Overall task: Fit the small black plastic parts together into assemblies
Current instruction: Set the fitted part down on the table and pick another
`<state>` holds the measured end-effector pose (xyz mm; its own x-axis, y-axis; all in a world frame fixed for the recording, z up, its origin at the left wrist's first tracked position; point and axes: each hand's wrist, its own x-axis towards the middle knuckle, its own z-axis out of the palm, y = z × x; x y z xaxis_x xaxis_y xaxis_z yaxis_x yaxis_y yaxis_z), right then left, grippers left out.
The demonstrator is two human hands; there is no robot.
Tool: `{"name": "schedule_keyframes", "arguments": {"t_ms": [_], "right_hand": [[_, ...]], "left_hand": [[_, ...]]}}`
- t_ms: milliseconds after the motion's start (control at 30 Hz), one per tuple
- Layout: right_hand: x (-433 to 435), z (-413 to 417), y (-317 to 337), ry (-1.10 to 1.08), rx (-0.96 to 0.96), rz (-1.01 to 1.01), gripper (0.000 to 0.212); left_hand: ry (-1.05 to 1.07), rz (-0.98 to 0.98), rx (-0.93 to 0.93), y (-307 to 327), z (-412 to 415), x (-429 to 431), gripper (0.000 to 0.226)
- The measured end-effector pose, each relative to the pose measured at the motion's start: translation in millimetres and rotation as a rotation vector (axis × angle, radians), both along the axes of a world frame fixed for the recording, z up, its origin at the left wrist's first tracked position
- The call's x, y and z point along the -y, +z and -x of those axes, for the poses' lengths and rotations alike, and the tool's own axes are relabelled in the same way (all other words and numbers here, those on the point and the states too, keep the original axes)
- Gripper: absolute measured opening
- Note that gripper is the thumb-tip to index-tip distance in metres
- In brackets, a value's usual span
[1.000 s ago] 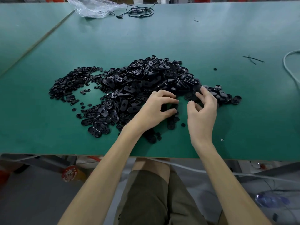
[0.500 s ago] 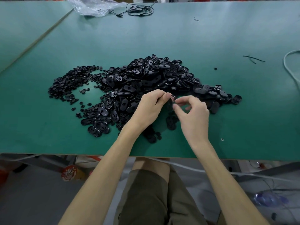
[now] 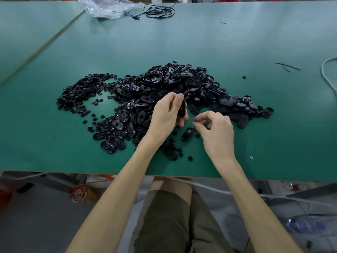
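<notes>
Left hand has its grip clenched round a black oval part, held on edge between thumb and fingers. Right hand sits just beside it with its fingers curled, but I can't tell whether that grip pinches anything. A loose oval shell lies on the bench under those fingertips. Behind the hands is the big heap of oval parts, and off left a spread of small round pieces. At the far edge are a plastic bag and a black cable.
</notes>
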<state>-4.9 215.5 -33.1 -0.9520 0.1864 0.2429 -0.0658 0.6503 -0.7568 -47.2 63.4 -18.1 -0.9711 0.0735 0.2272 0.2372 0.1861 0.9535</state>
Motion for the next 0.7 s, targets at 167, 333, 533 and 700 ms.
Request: {"name": "schedule_keyframes", "arguments": {"t_ms": [167, 333, 533, 700], "right_hand": [[-0.2, -1.0, 4.5, -0.016, -0.016, 0.135, 0.015], [-0.8, -2.6, 8.0, -0.051, -0.066, 0.313, 0.017], [-2.2, -2.0, 7.7, -0.046, -0.095, 0.383, 0.013], [-1.7, -2.4, 9.0, -0.046, -0.146, 0.330, 0.017]], "left_hand": [[-0.052, 0.023, 0.020, -5.1, 3.6, 0.3, 0.022], [-0.080, 0.021, 0.014, -7.1, 4.5, 0.3, 0.014], [-0.094, -0.003, 0.003, -2.8, 1.3, 0.3, 0.016], [-0.129, -0.014, 0.012, -1.5, 0.2, -0.8, 0.013]]}}
